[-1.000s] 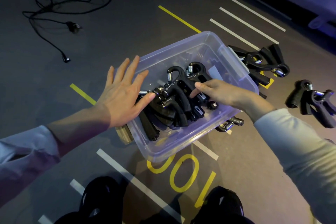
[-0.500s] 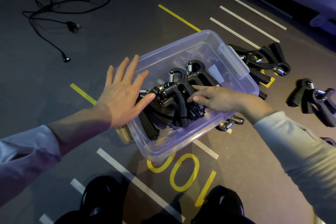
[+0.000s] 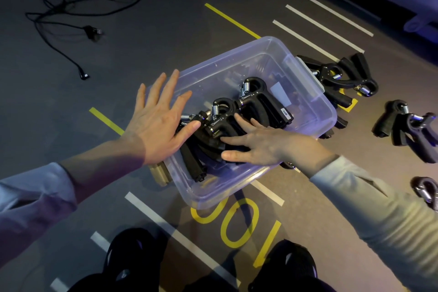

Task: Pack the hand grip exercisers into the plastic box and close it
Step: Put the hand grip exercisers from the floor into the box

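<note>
Both hands (image 3: 156, 123) on exercisers (image 3: 258, 102) in box (image 3: 305, 83)

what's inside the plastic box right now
Several black hand grip exercisers lie piled in the plastic box; the right hand covers some, so no exact count.

floor (image 3: 331, 232): yellow painted number "100", upside down from the wearer's side, partly under the plastic box (image 3: 248, 187) | hand grip exercisers (image 3: 260, 102) in the box: small white scale markings and print on the black bodies, too small to read | white label (image 3: 285, 114) on one handle end: unreadable
</note>
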